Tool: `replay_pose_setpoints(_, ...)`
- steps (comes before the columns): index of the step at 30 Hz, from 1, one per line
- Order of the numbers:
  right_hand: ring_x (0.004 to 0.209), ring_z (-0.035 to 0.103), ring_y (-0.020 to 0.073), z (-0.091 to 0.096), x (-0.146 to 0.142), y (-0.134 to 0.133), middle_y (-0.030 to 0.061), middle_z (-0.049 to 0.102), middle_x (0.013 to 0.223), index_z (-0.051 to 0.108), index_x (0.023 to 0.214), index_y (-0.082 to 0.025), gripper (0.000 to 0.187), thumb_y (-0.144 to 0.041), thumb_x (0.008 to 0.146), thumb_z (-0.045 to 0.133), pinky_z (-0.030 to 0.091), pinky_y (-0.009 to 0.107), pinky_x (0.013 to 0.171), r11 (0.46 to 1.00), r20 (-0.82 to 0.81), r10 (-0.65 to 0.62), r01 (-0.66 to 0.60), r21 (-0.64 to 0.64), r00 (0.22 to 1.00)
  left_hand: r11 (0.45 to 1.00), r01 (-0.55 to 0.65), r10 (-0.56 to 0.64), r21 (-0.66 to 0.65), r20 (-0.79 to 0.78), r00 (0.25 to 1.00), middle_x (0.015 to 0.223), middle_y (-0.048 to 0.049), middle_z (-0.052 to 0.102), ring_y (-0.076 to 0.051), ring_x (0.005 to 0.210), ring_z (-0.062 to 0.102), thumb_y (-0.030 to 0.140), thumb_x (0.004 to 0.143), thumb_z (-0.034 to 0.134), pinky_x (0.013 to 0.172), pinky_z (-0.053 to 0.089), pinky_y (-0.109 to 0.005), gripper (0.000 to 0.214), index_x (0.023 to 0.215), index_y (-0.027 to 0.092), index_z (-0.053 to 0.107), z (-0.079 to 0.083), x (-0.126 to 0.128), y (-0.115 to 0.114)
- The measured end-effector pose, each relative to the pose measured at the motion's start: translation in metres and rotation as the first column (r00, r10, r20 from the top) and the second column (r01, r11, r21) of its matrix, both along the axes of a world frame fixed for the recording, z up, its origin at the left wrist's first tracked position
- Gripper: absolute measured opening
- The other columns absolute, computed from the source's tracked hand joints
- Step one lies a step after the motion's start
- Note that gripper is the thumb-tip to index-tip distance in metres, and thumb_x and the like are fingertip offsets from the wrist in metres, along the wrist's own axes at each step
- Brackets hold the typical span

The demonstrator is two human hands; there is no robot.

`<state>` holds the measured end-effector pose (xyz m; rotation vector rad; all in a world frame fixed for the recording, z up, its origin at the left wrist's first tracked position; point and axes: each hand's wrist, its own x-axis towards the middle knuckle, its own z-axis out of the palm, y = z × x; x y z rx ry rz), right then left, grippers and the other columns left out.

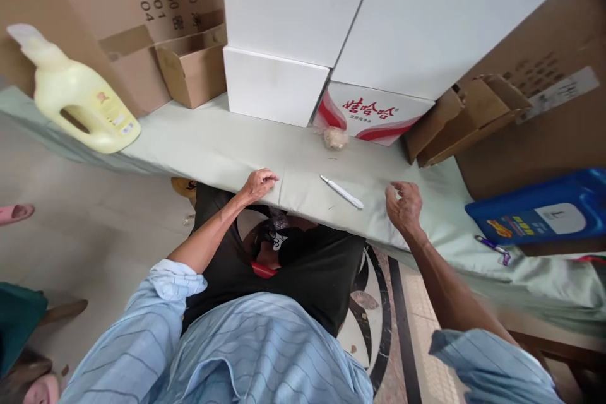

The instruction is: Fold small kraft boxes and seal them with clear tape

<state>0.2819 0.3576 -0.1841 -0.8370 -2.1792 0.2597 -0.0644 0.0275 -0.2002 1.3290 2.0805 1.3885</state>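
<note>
My left hand (259,185) rests at the near edge of the pale green cloth (288,151), fingers curled together, with nothing visible in them. On the right, my right hand (404,204) lies on the same cloth with its fingers bent inward; I see nothing in it. Between the two hands lies a slim white tool (341,192), like a scalpel or craft knife, its narrow tip pointing to the far left. It is apart from both hands. Beyond it sits a crumpled, pale beige lump (335,137), seemingly in clear plastic, against a red-and-white carton (374,112).
White boxes (279,85) are stacked at the back. Small open cardboard boxes stand left (201,72) and right (466,117). A pale yellow jug (89,101) is at far left. At right lie a blue jug (540,208) and a purple pen-like item (493,246).
</note>
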Motion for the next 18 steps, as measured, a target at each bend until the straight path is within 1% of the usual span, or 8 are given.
replay_pose_setpoints(3, 0.101, 0.069, 0.0312, 0.014, -0.006, -0.046, 0.0168, 0.073, 0.104, 0.074, 0.101, -0.021, 0.024, -0.039, 0.096, 0.059, 0.062, 0.047, 0.081, 0.991, -0.051, 0.134, -0.133, 0.018, 0.990, 1.000, -0.001, -0.002, 0.019, 0.117, 0.993, 0.094, -0.0068, 0.082, -0.021, 0.087, 0.073, 0.021, 0.082, 0.061, 0.084, 0.059, -0.033, 0.028, 0.098, 0.016, 0.083, 0.004, -0.009, -0.005)
replay_pose_setpoints(6, 0.099, 0.071, 0.0276, 0.024, -0.013, -0.086, 0.0143, 0.074, 0.105, 0.075, 0.101, -0.020, 0.024, -0.038, 0.100, 0.059, 0.063, 0.042, 0.080, 0.980, -0.070, 0.199, -0.197, 0.026, 0.978, 0.999, -0.019, 0.009, 0.044, 0.205, 0.979, 0.094, -0.0094, 0.083, -0.022, 0.086, 0.074, 0.023, 0.081, 0.062, 0.083, 0.060, -0.036, 0.030, 0.099, 0.013, 0.083, 0.007, -0.017, -0.016)
replay_pose_setpoints(8, 0.099, 0.072, 0.0261, 0.027, -0.015, -0.104, 0.0125, 0.075, 0.104, 0.076, 0.100, -0.020, 0.023, -0.037, 0.101, 0.060, 0.063, 0.041, 0.081, 0.976, -0.075, 0.217, -0.214, 0.039, 0.973, 0.997, -0.041, 0.024, 0.065, 0.246, 0.969, 0.095, -0.0108, 0.082, -0.022, 0.087, 0.074, 0.025, 0.081, 0.062, 0.082, 0.061, -0.036, 0.031, 0.100, 0.012, 0.083, 0.010, -0.024, -0.026)
replay_pose_setpoints(11, 0.095, 0.073, 0.0249, 0.029, -0.017, -0.117, 0.0112, 0.076, 0.102, 0.076, 0.098, -0.020, 0.022, -0.035, 0.101, 0.060, 0.063, 0.041, 0.083, 0.976, -0.084, 0.218, -0.216, 0.040, 0.972, 0.991, -0.087, 0.055, 0.099, 0.286, 0.957, 0.096, -0.0104, 0.082, -0.022, 0.090, 0.075, 0.027, 0.078, 0.064, 0.083, 0.061, -0.035, 0.032, 0.100, 0.012, 0.082, 0.017, -0.036, -0.042)
replay_pose_setpoints(15, 0.092, 0.073, 0.0250, 0.028, -0.014, -0.120, 0.0103, 0.076, 0.098, 0.076, 0.095, -0.021, 0.023, -0.035, 0.100, 0.059, 0.062, 0.042, 0.085, 0.984, -0.093, 0.173, -0.176, -0.015, 0.980, 0.979, -0.154, 0.105, 0.133, 0.317, 0.943, 0.095, -0.0098, 0.082, -0.022, 0.091, 0.075, 0.030, 0.077, 0.066, 0.080, 0.060, -0.032, 0.031, 0.098, 0.012, 0.080, 0.027, -0.051, -0.059)
replay_pose_setpoints(18, 0.091, 0.073, 0.0260, 0.027, -0.010, -0.123, 0.0098, 0.077, 0.096, 0.076, 0.092, -0.021, 0.024, -0.036, 0.100, 0.058, 0.061, 0.041, 0.083, 0.987, -0.080, 0.143, -0.148, -0.062, 0.986, 0.971, -0.189, 0.131, 0.148, 0.330, 0.935, 0.097, -0.0094, 0.082, -0.020, 0.090, 0.074, 0.033, 0.079, 0.067, 0.078, 0.060, -0.031, 0.030, 0.098, 0.013, 0.079, 0.034, -0.057, -0.066)
